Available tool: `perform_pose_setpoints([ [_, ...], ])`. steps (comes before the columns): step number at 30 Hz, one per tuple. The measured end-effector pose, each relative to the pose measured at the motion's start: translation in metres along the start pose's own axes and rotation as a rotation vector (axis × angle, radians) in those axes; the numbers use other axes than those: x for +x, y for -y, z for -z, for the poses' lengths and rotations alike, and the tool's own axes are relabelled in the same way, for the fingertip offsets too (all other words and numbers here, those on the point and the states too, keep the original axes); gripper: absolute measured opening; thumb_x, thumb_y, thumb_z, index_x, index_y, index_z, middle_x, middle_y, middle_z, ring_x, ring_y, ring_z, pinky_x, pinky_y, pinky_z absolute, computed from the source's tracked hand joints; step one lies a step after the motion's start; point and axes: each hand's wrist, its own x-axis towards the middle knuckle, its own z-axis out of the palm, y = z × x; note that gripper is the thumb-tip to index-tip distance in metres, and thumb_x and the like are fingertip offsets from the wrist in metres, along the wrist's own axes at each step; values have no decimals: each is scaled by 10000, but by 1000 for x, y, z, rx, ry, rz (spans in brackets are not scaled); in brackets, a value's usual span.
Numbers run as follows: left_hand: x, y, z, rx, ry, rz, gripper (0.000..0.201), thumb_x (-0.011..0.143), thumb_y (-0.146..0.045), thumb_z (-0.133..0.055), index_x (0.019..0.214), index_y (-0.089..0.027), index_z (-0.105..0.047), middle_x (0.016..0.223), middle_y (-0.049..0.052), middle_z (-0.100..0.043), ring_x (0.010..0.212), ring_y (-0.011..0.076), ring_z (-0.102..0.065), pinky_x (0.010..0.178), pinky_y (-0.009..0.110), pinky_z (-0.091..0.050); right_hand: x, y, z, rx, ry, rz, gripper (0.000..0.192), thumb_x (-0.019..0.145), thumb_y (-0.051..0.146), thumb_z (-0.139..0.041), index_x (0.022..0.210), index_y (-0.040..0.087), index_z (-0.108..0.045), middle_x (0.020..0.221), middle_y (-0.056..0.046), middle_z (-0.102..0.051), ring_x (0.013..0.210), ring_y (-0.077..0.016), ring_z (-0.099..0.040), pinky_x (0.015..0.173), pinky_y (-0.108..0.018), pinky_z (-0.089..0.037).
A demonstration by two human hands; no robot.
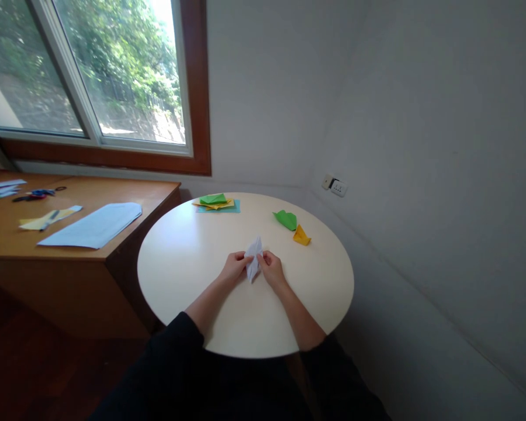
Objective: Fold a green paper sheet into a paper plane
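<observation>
A folded sheet of white paper (254,248), narrow and pointed at top and bottom, is held upright over the middle of the round table (179,286). My left hand (235,266) pinches its left edge, thumb on the near face. On the opposite edge my right hand (272,269) grips it with thumb and bent fingers. Both hands partly cover the paper, so its inner folds cannot be made out. Beyond my right hand lie a folded green paper (286,220) and a smaller folded yellow-orange paper (302,235).
A stack of coloured papers (216,202) sits at the table's far edge. To the left, a wooden desk (127,240) carries white sheets (94,225), a pen on yellow paper (48,219) and scissors (41,193). The wall with a socket (338,187) bounds the right side.
</observation>
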Motion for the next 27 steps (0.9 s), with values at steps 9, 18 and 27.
perform_pose_setpoints([
  [9,-1,4,1,29,50,-36,283,528,-279,-754,717,-84,-675,675,65,-655,601,139,-559,595,248,-408,-3,-4,-1,39,-33,51,274,649,412,-607,795,188,-549,559,22,-579,504,-139,-542,488,-248,-429],
  [18,-3,2,1,21,45,-33,322,513,-289,-775,732,-70,-686,722,102,-677,649,175,-586,638,276,-430,-4,-5,-3,-40,-31,136,245,692,357,-569,848,180,-635,758,-35,-652,631,-156,-563,549,-261,-444],
  [27,10,10,-1,-163,-207,-59,217,532,-239,-732,664,-111,-616,625,40,-628,564,119,-552,557,231,-417,-21,20,-2,-765,-216,570,189,823,196,-482,941,166,-627,898,-80,-588,880,-196,-517,799,-329,-398],
])
